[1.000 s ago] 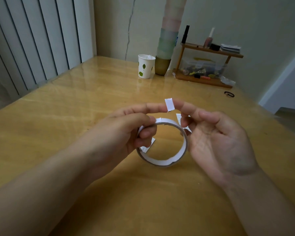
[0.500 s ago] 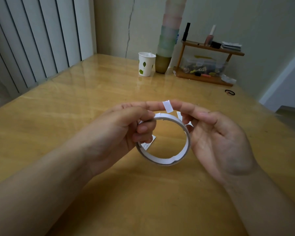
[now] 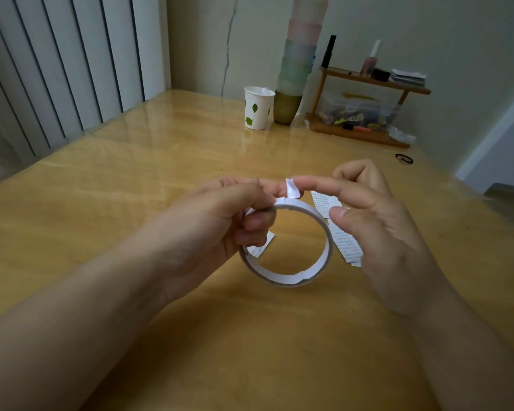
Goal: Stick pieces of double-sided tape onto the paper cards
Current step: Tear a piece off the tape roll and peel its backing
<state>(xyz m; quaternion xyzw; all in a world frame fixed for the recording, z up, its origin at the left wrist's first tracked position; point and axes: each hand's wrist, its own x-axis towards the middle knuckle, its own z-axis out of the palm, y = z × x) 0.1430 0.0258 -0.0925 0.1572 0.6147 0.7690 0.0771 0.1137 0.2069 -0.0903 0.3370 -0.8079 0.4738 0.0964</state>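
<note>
Since a second ago your right hand [image 3: 377,229] has rotated so its thumb now stands apart from the roll, and the small tape tab [image 3: 291,188] has bent over instead of standing flat and upright. Your left hand [image 3: 220,221] grips the roll of double-sided tape [image 3: 294,274] at its upper left, fingers curled through the ring and thumb on top near the torn end. Your right index finger reaches across to the tab at the top of the roll, fingertip touching it against the left fingertip; the other right fingers are loosely curled, and the thumb holds nothing. I cannot tell whether the tab is free of the roll or joined at its base. You hold the roll upright above the wooden table [image 3: 131,203], in the middle of the frame. Printed paper cards [image 3: 343,241] lie on the table just right of the roll, partly hidden behind your right hand, and another paper card [image 3: 260,247] shows below your left fingers, inside the left edge of the ring. In the upper middle of the frame a paper cup with green leaves [image 3: 257,109] stands beside a stack of coloured cups [image 3: 297,69]. To the upper right sits a small wooden shelf [image 3: 368,84] with bottles on top, and a dark hair tie [image 3: 404,158] lies on the table below it.
</note>
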